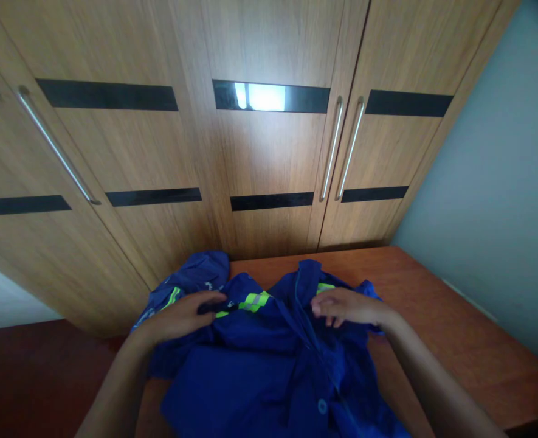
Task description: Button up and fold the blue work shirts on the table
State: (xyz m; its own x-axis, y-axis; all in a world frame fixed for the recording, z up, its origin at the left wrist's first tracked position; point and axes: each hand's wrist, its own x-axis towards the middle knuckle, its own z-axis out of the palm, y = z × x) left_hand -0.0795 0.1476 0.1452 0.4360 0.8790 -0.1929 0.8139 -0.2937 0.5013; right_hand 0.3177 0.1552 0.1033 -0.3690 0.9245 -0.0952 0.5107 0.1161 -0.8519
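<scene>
A dark blue work jacket (250, 377) with yellow-green and silver reflective strips lies rumpled in front of me. Its zip edge runs down the right part, with a round button low on the front. Over the jacket's left part is my left hand (191, 313), thumb and fingers apart, nothing seen between them. My right hand (348, 306) hovers at the jacket's right side near a reflective strip; its fingers are loosely bent and apart. Whether either hand's fingertips touch the cloth is hard to make out. Behind my left hand, more blue cloth (200, 271) with small white marks is bunched up.
The jacket rests on a reddish-brown wooden surface (414, 292). Behind it stands a wooden wardrobe (269, 152) with long metal handles and black strips, its doors closed. A pale wall (492, 182) borders the right side. Dark red floor (31, 377) shows at lower left.
</scene>
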